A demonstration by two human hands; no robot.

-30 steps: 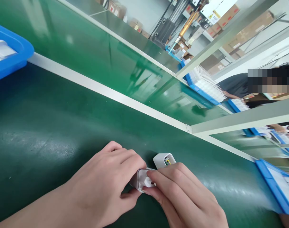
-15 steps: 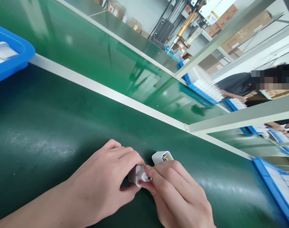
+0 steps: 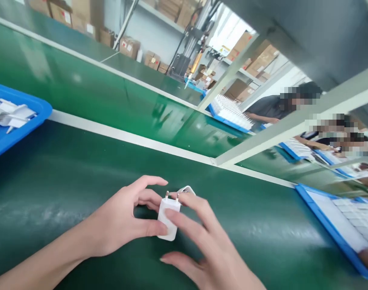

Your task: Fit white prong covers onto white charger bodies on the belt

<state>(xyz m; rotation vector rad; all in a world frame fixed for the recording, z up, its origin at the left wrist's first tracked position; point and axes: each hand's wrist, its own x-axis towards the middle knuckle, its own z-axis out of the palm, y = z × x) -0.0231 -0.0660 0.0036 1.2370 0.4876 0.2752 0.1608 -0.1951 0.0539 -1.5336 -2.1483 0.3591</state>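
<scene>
Both hands meet over a dark green belt (image 3: 66, 177). The left hand (image 3: 123, 219) pinches a white plug (image 3: 168, 215), prongs up, between thumb and fingers; the right hand (image 3: 208, 249), fingers spread, touches its far side

left hand (image 3: 123, 219) pinching, right hand (image 3: 208, 253) fingers spread

Smooth white plastic on the charger (image 3: 168, 217), slightly glossy, with two small shiny metal pins on top. Dark green rubbery matt on the near surface (image 3: 66, 177), scuffed pale in patches; glossier, mirror-like green on the far belt (image 3: 111, 100). Glossy blue plastic on the left tray (image 3: 27, 117); brown cardboard on the far boxes (image 3: 129, 46).
</scene>
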